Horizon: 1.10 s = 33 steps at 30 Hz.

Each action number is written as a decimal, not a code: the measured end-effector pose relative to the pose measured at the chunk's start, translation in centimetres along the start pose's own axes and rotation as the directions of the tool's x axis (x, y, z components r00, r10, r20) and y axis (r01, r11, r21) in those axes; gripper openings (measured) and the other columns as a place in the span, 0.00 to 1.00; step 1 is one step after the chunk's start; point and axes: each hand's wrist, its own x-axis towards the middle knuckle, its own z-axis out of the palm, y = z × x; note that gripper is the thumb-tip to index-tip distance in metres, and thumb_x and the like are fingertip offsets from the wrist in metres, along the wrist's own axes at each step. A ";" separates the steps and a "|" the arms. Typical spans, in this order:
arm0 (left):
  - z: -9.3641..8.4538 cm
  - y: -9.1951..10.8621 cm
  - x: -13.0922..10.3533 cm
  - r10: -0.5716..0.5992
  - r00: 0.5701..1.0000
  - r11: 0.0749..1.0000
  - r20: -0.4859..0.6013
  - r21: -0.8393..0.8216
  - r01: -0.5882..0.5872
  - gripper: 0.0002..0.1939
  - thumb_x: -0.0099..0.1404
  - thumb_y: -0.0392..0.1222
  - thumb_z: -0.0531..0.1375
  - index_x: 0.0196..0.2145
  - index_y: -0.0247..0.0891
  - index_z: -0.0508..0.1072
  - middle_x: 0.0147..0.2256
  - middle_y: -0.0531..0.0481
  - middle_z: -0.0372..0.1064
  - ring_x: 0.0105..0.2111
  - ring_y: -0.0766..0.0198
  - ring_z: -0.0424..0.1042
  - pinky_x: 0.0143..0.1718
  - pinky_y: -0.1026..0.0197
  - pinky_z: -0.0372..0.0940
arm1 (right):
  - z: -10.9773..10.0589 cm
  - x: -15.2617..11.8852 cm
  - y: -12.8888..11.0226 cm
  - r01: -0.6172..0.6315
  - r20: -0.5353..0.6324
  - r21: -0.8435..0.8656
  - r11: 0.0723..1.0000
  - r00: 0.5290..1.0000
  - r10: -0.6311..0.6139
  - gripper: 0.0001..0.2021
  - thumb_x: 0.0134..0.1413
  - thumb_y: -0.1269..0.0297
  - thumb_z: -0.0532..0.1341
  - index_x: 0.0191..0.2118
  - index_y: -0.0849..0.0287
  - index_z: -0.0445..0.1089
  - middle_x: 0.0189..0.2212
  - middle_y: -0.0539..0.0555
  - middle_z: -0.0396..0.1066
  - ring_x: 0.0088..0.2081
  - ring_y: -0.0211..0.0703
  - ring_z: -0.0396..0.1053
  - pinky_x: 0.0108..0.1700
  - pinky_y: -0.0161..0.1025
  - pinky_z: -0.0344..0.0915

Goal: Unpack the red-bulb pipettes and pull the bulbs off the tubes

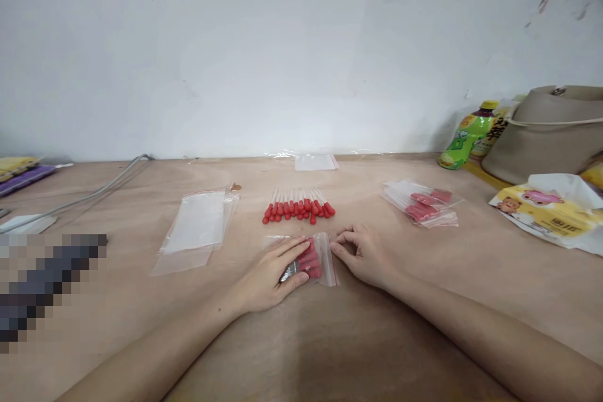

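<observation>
My left hand [277, 273] lies over a clear zip bag [326, 260] and holds it against the table, thumb and fingers spread across it. Inside are droppers with red rubber bulbs [309, 259]; their glass stems are partly hidden under that hand. At the bag's red-striped end, my right hand [365, 257] rests with loosely bent fingers apart, its thumb tip at the bag's edge. Just beyond both hands lies a row of loose droppers [299, 208], red bulbs towards me and thin clear stems pointing at the wall.
Flat zip bags [195, 223] lie left, another bag [316, 162] by the wall. Bags with red-bulb droppers [423, 204] lie right. A green bottle [466, 138], a beige bag [541, 138] and a printed packet [551, 210] stand farther right. A grey cable [101, 188] crosses the left side.
</observation>
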 end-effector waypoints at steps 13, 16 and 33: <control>0.6 0.1 0.0 -0.027 0.996 0.998 -0.088 0.048 0.032 0.25 0.65 0.49 0.51 0.58 0.42 0.54 0.58 0.46 0.53 0.57 0.57 0.54 0.57 0.49 0.54 | 0.4 -0.1 -0.1 0.017 0.133 0.173 0.985 0.990 -0.040 0.14 0.42 0.78 0.57 0.32 0.53 0.72 0.41 0.53 0.66 0.46 0.47 0.62 0.50 0.51 0.54; 0.4 0.1 -0.1 -0.034 0.996 0.998 -0.087 0.049 0.038 0.25 0.64 0.49 0.51 0.58 0.42 0.53 0.58 0.46 0.53 0.57 0.58 0.54 0.56 0.49 0.54 | 0.4 -0.1 0.1 0.088 0.120 0.132 0.987 0.987 -0.104 0.18 0.38 0.81 0.56 0.34 0.52 0.72 0.41 0.52 0.67 0.45 0.46 0.63 0.49 0.50 0.55; -0.7 -0.9 6.0 0.404 0.915 0.865 0.006 0.324 -0.384 0.09 0.65 0.35 0.52 0.37 0.39 0.72 0.45 0.49 0.65 0.46 0.63 0.63 0.45 0.61 0.63 | 0.3 0.3 0.6 0.311 0.049 0.150 0.939 0.946 -0.321 0.14 0.46 0.78 0.57 0.35 0.52 0.72 0.37 0.52 0.69 0.41 0.43 0.64 0.46 0.46 0.60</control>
